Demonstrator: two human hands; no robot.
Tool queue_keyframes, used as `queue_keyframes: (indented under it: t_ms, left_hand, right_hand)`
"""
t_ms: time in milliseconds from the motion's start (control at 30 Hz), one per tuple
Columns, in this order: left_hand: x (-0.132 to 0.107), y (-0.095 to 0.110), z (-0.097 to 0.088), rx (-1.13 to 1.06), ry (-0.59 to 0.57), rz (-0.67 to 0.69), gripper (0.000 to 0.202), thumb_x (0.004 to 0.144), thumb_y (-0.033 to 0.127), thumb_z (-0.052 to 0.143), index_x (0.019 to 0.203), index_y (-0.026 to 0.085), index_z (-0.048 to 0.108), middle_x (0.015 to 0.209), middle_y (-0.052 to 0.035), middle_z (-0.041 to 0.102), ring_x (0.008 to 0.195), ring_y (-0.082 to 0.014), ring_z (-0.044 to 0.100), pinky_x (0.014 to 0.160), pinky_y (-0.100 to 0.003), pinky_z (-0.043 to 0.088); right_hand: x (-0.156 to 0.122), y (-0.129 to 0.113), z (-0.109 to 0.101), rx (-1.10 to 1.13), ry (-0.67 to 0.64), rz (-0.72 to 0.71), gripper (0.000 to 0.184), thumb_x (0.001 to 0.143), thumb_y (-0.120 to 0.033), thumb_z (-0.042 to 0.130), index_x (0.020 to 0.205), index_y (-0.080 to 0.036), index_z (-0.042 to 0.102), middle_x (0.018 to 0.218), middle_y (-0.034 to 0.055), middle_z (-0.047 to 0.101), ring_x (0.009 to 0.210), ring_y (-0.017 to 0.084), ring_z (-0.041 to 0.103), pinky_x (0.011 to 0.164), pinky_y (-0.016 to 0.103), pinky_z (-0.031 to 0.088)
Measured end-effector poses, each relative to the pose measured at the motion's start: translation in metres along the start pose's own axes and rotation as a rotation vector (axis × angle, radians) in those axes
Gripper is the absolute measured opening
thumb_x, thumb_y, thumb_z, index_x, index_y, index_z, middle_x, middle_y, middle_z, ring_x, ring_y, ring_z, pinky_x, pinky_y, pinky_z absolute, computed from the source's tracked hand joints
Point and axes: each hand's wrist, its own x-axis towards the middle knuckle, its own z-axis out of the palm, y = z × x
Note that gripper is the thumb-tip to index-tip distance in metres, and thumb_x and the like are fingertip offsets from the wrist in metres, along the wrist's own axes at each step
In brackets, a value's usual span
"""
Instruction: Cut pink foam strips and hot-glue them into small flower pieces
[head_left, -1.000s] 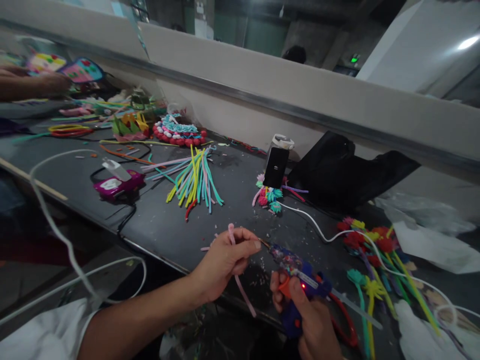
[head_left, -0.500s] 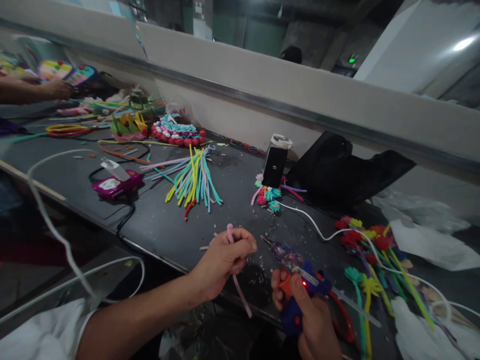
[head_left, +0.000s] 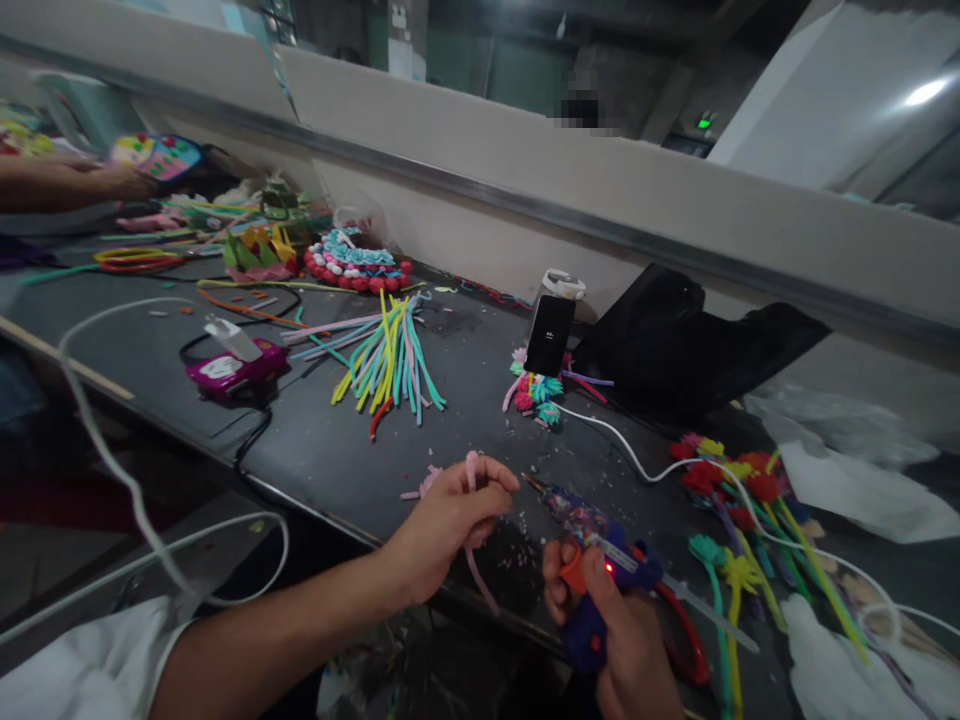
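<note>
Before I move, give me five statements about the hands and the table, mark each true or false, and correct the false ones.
1. The right hand holds the glue gun. True.
2. The left hand holds nothing. False: it holds a pink stem.
3. The phone lies face down. False: its screen faces the camera.
4. The stem bundle is left of the phone in the view. True.
5. The glue gun's light is off. False: it glows red.

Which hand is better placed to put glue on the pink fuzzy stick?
Probably the right hand: it holds the glue gun, with the tip close to the left hand, which holds the pink stick.
</note>
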Motion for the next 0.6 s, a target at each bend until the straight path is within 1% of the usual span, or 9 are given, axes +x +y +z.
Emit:
queue_keyframes:
  t_ms: [100, 167, 267, 333, 400, 500, 600]
  left_hand:
    - [0.0002, 0.0001, -0.0004, -0.024, -0.044, -0.054, 0.008, 0.075, 0.021, 0.060, 0.080, 0.018, 0.055, 0.057, 0.0082, 0.036, 0.043, -0.0036, 0.024, 0.042, -0.022, 0.011]
    - [0.0002, -0.0004, -0.0007, -0.037, -0.065, -0.073, 0.010, 0.076, 0.025, 0.060, 0.079, 0.018, 0.054, 0.058, 0.0080, 0.037, 0.043, -0.0035, 0.023, 0.042, -0.023, 0.009]
    - [0.0004, -0.0022, -0.0007, -0.017, -0.063, -0.072, 0.023, 0.079, 0.038, 0.062, 0.076, 0.017, 0.053, 0.058, 0.0078, 0.037, 0.043, -0.0035, 0.023, 0.042, -0.022, 0.010]
    - [0.0007, -0.0031, -0.0003, -0.003, -0.056, -0.064, 0.029, 0.079, 0.043, 0.062, 0.073, 0.017, 0.051, 0.057, 0.0075, 0.038, 0.043, -0.0037, 0.025, 0.042, -0.022, 0.011]
    - [0.0008, -0.0030, 0.0003, 0.003, -0.045, -0.052, 0.025, 0.077, 0.038, 0.064, 0.072, 0.017, 0.051, 0.057, 0.0072, 0.039, 0.043, -0.0037, 0.026, 0.042, -0.022, 0.012]
    - [0.0005, -0.0013, 0.0011, -0.012, -0.019, -0.033, 0.011, 0.074, 0.024, 0.062, 0.079, 0.017, 0.054, 0.056, 0.0083, 0.036, 0.042, -0.0035, 0.023, 0.042, -0.022, 0.011]
    - [0.0000, -0.0003, 0.0009, -0.022, -0.017, -0.039, 0.012, 0.074, 0.020, 0.060, 0.084, 0.017, 0.056, 0.054, 0.0092, 0.033, 0.042, -0.0036, 0.021, 0.042, -0.023, 0.010]
  right_hand:
    - [-0.0024, -0.0018, -0.0001, -0.007, 0.003, -0.022, 0.035, 0.076, -0.051, 0.071, 0.078, -0.017, 0.063, 0.074, 0.0044, 0.065, 0.054, 0.012, 0.053, 0.047, 0.023, 0.043]
    - [-0.0030, -0.0023, -0.0003, -0.010, -0.006, -0.031, 0.034, 0.078, -0.050, 0.070, 0.078, -0.017, 0.062, 0.074, 0.0042, 0.064, 0.053, 0.012, 0.052, 0.047, 0.023, 0.043]
    - [-0.0021, -0.0018, 0.0000, -0.018, -0.008, -0.034, 0.034, 0.079, -0.049, 0.069, 0.078, -0.016, 0.062, 0.074, 0.0047, 0.064, 0.053, 0.012, 0.052, 0.047, 0.023, 0.043]
    - [-0.0013, -0.0011, 0.0001, -0.014, 0.000, -0.033, 0.034, 0.078, -0.049, 0.069, 0.078, -0.016, 0.062, 0.074, 0.0050, 0.064, 0.054, 0.012, 0.053, 0.046, 0.023, 0.043]
    - [-0.0008, -0.0004, 0.0000, -0.006, 0.002, -0.029, 0.034, 0.077, -0.050, 0.070, 0.077, -0.016, 0.062, 0.073, 0.0049, 0.064, 0.053, 0.012, 0.053, 0.046, 0.023, 0.043]
    - [-0.0013, 0.0002, -0.0004, -0.001, 0.007, -0.013, 0.035, 0.076, -0.050, 0.071, 0.078, -0.016, 0.063, 0.073, 0.0053, 0.064, 0.053, 0.012, 0.053, 0.046, 0.024, 0.044]
    - [-0.0027, -0.0008, 0.0002, -0.003, 0.018, 0.003, 0.035, 0.076, -0.050, 0.071, 0.077, -0.016, 0.063, 0.073, 0.0054, 0.064, 0.053, 0.012, 0.053, 0.047, 0.024, 0.044]
